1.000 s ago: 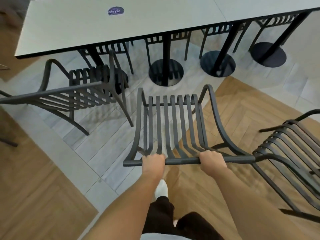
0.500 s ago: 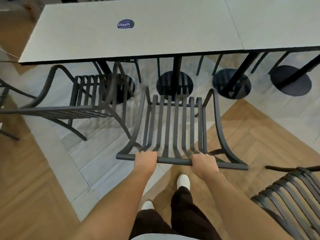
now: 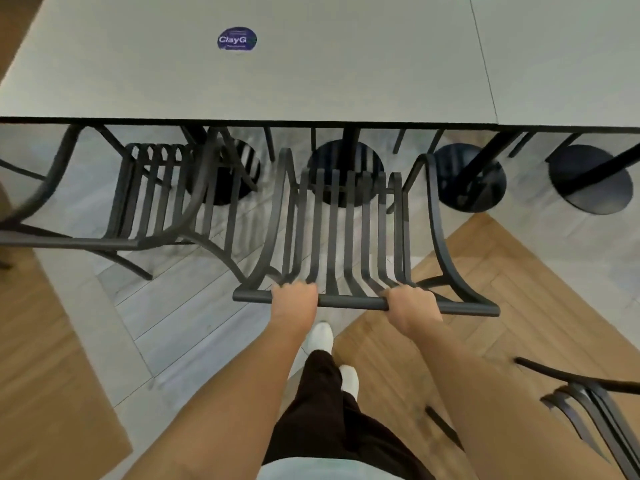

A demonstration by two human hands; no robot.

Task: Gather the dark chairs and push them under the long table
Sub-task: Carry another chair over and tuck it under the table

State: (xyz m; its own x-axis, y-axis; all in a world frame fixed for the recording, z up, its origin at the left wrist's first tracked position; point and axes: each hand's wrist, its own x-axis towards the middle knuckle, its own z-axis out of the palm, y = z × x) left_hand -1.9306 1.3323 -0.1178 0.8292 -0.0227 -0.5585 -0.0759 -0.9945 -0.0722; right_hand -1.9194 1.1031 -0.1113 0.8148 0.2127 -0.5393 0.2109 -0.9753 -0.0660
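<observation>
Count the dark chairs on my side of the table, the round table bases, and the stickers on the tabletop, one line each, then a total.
Dark chairs: 3, held, left, right
Round bases: 4, first
Stickers: 1
Total: 8

dark chairs (image 3: pixel 346 237): 3 | long table (image 3: pixel 311 81): 1 | round bases (image 3: pixel 471 178): 4 | sticker (image 3: pixel 237 39): 1 | hands (image 3: pixel 294 299): 2

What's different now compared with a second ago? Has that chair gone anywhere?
The dark slatted metal chair has been pushed forward, so its front now nearly reaches the edge of the long grey table. The person has stepped along with it. The left hand and right hand still grip its top rail. The neighbouring dark chair on the left looks unmoved.
</observation>
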